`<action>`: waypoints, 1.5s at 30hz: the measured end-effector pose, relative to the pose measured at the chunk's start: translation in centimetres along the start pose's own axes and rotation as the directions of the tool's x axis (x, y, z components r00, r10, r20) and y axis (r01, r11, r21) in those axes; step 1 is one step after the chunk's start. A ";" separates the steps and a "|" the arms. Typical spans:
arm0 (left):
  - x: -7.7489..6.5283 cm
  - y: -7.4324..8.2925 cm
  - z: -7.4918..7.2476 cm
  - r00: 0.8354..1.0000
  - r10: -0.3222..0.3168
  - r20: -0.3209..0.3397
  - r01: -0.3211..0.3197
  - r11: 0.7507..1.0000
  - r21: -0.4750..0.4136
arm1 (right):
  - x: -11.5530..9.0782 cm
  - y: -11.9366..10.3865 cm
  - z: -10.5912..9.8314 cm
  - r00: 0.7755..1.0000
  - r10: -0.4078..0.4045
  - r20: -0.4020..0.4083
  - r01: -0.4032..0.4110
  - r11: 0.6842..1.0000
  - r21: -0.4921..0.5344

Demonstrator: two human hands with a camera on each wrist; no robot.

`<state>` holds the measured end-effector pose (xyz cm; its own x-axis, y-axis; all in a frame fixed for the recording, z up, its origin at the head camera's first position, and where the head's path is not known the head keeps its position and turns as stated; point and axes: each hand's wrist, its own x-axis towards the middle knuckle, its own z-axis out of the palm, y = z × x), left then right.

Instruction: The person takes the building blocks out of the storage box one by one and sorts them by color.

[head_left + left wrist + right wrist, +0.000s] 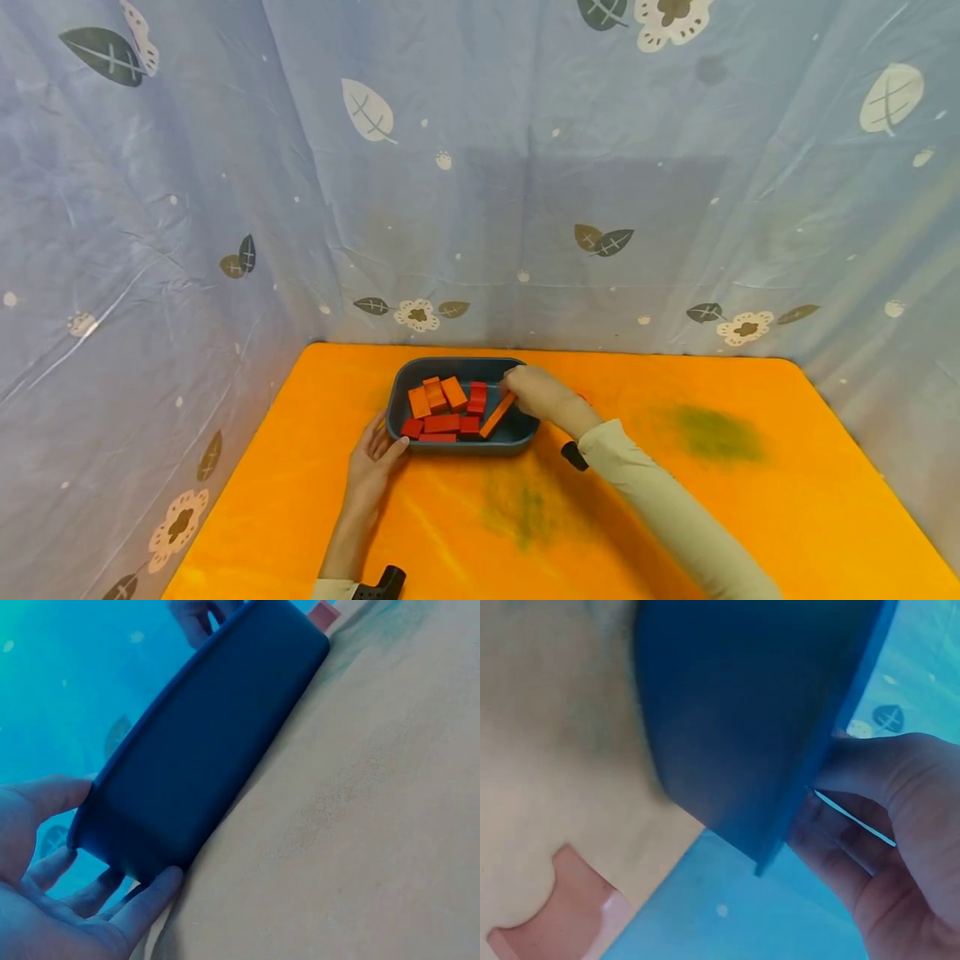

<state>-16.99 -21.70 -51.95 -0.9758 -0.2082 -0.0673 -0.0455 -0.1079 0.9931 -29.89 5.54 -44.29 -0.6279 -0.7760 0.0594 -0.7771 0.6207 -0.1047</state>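
A dark blue-grey plastic bin [457, 448] stands near the table's far edge, holding several orange blocks [453, 393] and red blocks [441, 423]. My left hand [371, 467] grips the bin's left end; in the left wrist view its fingers spread around that end from rim to base. Reaching over the right end, my right hand [542, 393] has its fingertips at the upper end of a long orange block [497, 415], which slants down into the bin. In the right wrist view the bin's wall hides the fingertips of the right hand [885, 832].
A red arch-shaped block [562, 907] lies on the orange-covered table [675, 500], right of the bin and mostly hidden by my right wrist in the head view. A patterned curtain [600, 192] hangs behind the table and along both sides.
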 end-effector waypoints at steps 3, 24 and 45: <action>0.0 0.0 0.0 1.000 -0.001 0.002 0.001 1.000 -0.011 | -0.4 -0.2 -0.6 1.000 -0.001 0.000 0.001 1.000 0.002; 0.1 0.4 -0.1 1.000 -0.016 0.008 0.016 1.000 0.005 | -7.6 4.5 -3.1 0.925 0.247 -0.289 -0.074 0.863 0.501; -0.2 0.3 0.1 1.000 -0.020 0.001 0.020 1.000 0.009 | -18.5 12.5 3.2 0.738 0.599 -0.310 -0.330 0.721 0.609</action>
<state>-16.87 -21.56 -51.62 -0.9748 -0.2053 -0.0871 -0.0670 -0.1032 0.9924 -27.83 27.34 -49.85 -0.9428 -0.1658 0.2892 -0.3264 0.6357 -0.6996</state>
